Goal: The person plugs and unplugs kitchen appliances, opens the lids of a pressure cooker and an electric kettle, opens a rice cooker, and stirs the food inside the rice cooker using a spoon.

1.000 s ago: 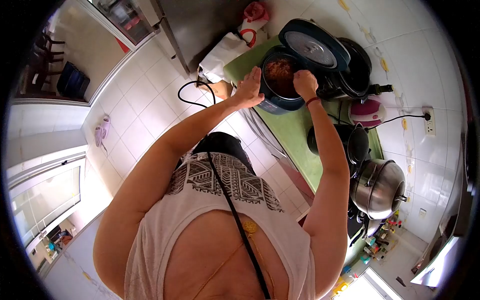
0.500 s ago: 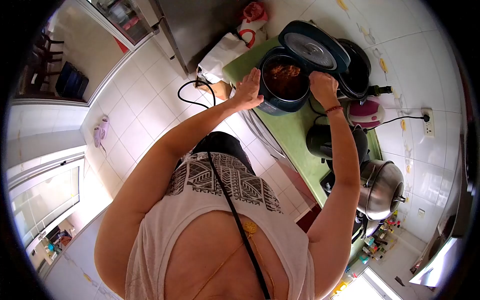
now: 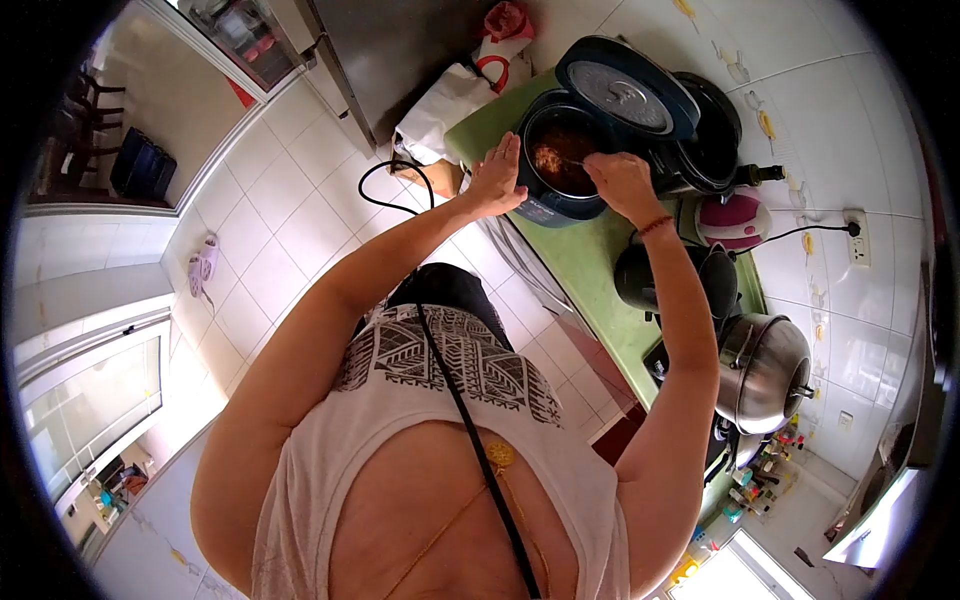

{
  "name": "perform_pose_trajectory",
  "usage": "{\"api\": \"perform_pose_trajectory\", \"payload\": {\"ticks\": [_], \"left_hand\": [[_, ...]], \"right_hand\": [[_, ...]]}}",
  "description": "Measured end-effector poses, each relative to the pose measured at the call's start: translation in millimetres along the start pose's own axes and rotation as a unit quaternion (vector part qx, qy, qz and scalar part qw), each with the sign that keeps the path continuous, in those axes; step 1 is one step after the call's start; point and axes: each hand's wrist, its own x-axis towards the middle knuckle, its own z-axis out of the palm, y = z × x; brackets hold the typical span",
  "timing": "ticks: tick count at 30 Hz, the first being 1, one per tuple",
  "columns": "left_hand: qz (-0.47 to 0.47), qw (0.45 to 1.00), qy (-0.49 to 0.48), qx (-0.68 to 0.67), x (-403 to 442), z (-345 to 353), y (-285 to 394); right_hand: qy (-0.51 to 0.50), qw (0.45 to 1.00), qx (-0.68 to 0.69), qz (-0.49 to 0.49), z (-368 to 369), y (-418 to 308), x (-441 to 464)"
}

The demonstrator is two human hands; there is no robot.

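A dark teal rice cooker [image 3: 555, 208] stands on the green counter with its lid [image 3: 625, 90] raised. Reddish-brown food [image 3: 562, 158] in dark sauce fills part of the pot. My left hand [image 3: 497, 178] lies flat against the cooker's near-left rim, fingers straight and together. Over the right side of the pot is my right hand [image 3: 622, 185], closed around a thin utensil [image 3: 574, 161] whose tip reaches the food. Most of that utensil is hidden by the hand and sauce, so its exact kind cannot be made out.
Behind the cooker sits an open black pot [image 3: 712, 155]. A purple-and-white appliance [image 3: 733, 222], a black pot [image 3: 640, 280] and a domed steel pot [image 3: 765, 372] line the green counter [image 3: 600, 300]. White bags [image 3: 445, 112] stand at the left, and a black cable [image 3: 372, 172] hangs near my left arm.
My right hand has moved left from the cooker's right rim to above the pot's inside. The food lump has shifted lower-left. My left hand has stayed at the rim.
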Motion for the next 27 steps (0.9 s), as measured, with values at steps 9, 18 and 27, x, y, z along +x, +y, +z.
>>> {"api": "perform_pose_trajectory", "payload": {"ticks": [9, 18, 27], "left_hand": [[0.011, 1.000, 0.019, -0.018, 1.5, 0.8, -4.0], [0.023, 1.000, 0.011, -0.014, -0.9, 1.0, -8.0], [0.009, 1.000, -0.005, -0.023, -1.1, -3.3, -3.8]], "right_hand": [[-0.131, 0.985, -0.099, 0.057, 19.3, 8.4, -17.4], [-0.081, 0.972, -0.186, 0.121, 29.8, 15.9, 12.6], [-0.239, 0.920, -0.065, 0.303, 12.7, 3.6, -0.7]]}}
